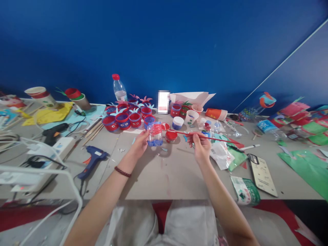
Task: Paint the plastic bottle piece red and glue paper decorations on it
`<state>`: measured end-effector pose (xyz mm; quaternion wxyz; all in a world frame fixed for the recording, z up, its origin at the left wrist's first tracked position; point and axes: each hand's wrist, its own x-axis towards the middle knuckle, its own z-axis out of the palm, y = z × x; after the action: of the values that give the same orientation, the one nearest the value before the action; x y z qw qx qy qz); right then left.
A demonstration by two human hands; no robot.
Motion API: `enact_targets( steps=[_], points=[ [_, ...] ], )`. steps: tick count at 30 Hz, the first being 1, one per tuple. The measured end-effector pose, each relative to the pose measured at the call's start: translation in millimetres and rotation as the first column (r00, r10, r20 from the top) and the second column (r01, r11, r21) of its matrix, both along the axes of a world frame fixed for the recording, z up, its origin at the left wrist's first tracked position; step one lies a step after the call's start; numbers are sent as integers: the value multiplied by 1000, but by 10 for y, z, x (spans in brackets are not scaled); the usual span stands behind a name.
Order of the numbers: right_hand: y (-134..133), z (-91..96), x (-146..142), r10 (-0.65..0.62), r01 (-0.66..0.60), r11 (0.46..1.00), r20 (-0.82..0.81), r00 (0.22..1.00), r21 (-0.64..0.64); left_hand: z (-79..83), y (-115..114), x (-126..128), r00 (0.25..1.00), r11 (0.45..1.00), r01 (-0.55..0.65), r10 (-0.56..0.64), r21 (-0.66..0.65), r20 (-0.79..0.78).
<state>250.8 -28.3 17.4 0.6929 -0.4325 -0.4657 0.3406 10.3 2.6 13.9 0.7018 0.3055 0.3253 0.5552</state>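
Several finished red-and-blue painted plastic pots with stuck-on eyes (123,120) stand in a cluster at the back left of the grey table (164,177); these look complete.

Piece in hand: one clear plastic cup cut from a bottle (155,135), blue around its base, red stripes on the upper wall, bare clear plastic between. Judged part-painted: colour on, coverage patchy, no eyes or trim.

Position: the cup is at table centre, just in front of the cluster, its base at or just above the tabletop; contact cannot be told.

Left hand (139,145): arm stretched forward, dark beaded bracelet (122,172) at the wrist, fingers wrapped round the cup's left side, steadying it upright.

Right hand (201,147): forearm extended, fingers pinched narrow on a thin red-handled paintbrush (184,133), held near mid-shaft. The brush lies nearly level, tip pointing left over a small round pot of red paint (171,136), which stands just right of the cup. Whether the bristles touch paint cannot be told.

Nearby: small white tub of blue paint (177,122) behind the red pot; blue glue gun (92,155) lying to the left, well apart.
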Motion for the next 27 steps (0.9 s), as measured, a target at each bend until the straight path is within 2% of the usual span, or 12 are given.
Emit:
enact_targets(
  steps=[3, 8, 16, 23, 27],
  points=[
    [-32, 7, -45, 141, -140, 990, 69, 988, -11, -8, -3, 2, 999, 1000, -9, 10, 4, -37],
    [-65, 12, -87, 236, -231, 972, 153, 960, -46, -18, -6, 7, 997, 1000, -9, 10, 14, -72],
    [-88, -10, -119, 241, -230, 970, 205, 949, -77, -43, 2, 22, 996, 998, -69, 69, -7, -60],
    [-83, 80, -110, 163, -146, 986, 252, 954, -87, -80, 25, 15, 995, 996, -91, 90, -22, -50],
    [-53, 85, -73, 131, -111, 990, 244, 961, -91, -90, 36, -5, 997, 998, -63, 62, -16, -49]
  ],
)
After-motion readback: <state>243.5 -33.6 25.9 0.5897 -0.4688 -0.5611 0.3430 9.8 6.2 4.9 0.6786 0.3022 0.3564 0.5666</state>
